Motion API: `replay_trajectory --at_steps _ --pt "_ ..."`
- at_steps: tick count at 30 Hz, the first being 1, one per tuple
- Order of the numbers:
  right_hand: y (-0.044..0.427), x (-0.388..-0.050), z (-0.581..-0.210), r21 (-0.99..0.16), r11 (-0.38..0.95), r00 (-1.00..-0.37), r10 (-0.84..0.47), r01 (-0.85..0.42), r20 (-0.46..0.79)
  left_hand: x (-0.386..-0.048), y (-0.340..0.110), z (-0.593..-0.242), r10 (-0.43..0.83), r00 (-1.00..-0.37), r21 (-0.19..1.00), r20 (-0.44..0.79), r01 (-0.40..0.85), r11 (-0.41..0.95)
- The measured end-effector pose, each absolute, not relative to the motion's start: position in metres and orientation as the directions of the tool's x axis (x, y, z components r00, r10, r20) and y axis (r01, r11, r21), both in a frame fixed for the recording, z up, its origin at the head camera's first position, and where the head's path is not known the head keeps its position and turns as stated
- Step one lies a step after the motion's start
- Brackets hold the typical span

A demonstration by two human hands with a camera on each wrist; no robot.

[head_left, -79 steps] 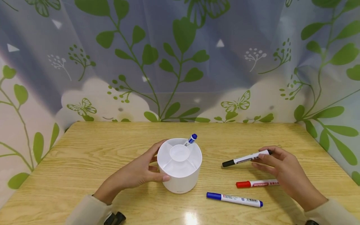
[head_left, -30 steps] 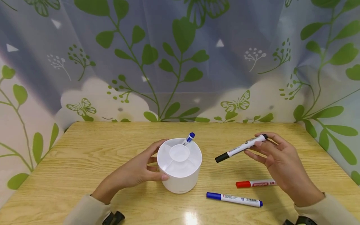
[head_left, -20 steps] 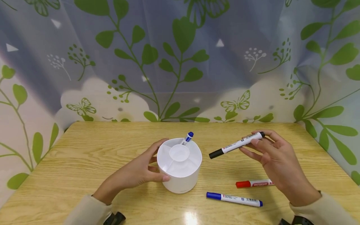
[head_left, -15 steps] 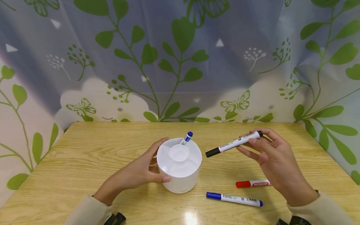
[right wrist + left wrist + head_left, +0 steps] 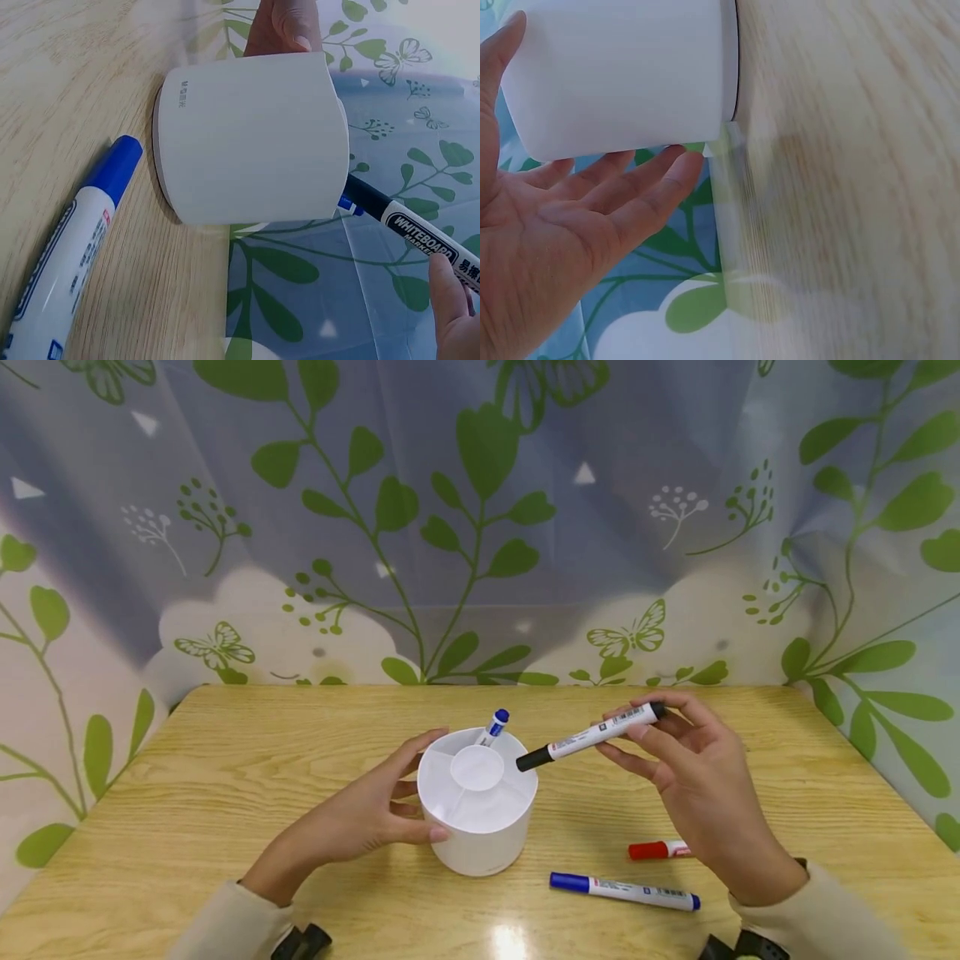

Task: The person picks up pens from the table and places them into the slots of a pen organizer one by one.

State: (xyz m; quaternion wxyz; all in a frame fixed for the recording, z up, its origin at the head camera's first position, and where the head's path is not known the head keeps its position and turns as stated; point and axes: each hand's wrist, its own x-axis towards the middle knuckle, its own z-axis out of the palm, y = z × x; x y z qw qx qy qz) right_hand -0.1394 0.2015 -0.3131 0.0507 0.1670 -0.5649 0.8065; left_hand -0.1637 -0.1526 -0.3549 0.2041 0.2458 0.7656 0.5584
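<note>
A round white pen holder (image 5: 480, 847) with several compartments stands on the table. My left hand (image 5: 363, 818) holds it from the left, thumb at the front and fingers behind; the left wrist view shows the fingertips (image 5: 682, 161) at its wall. Between thumb and fingers, my right hand (image 5: 697, 777) pinches a black whiteboard marker (image 5: 592, 737) near its rear end. The marker slants down to the left, its black cap at the holder's right rim. Whether the cap touches the rim I cannot tell. A blue marker (image 5: 492, 728) stands in the holder's back compartment.
Another blue marker (image 5: 624, 891) lies on the wooden table (image 5: 247, 752), right of the holder. Behind it lies a red marker (image 5: 656, 850), partly hidden by my right hand. A leaf-patterned curtain (image 5: 480, 568) hangs along the table's far edge.
My right hand has lifted the black marker off the table and carried it left to the holder's rim. The left hand and holder have hardly moved.
</note>
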Motion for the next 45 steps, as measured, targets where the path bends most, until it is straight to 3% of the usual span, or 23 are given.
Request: replay_trajectory --at_steps 15,39,45 --pt "0.175 -0.139 -0.315 -0.892 -0.228 -0.892 -0.145 -0.391 0.428 -0.163 -0.157 -0.350 0.636 -0.771 0.955 -0.029 0.166 0.245" --pt "0.151 -0.142 -0.334 -0.861 0.064 -0.855 -0.176 -0.504 0.487 -0.163 -0.152 -0.355 0.609 -0.793 0.957 -0.030 0.153 0.247" --pt "0.148 -0.141 -0.339 -0.841 0.074 -0.831 -0.218 -0.536 0.511 -0.163 -0.150 -0.357 0.602 -0.797 0.962 -0.036 0.135 0.237"
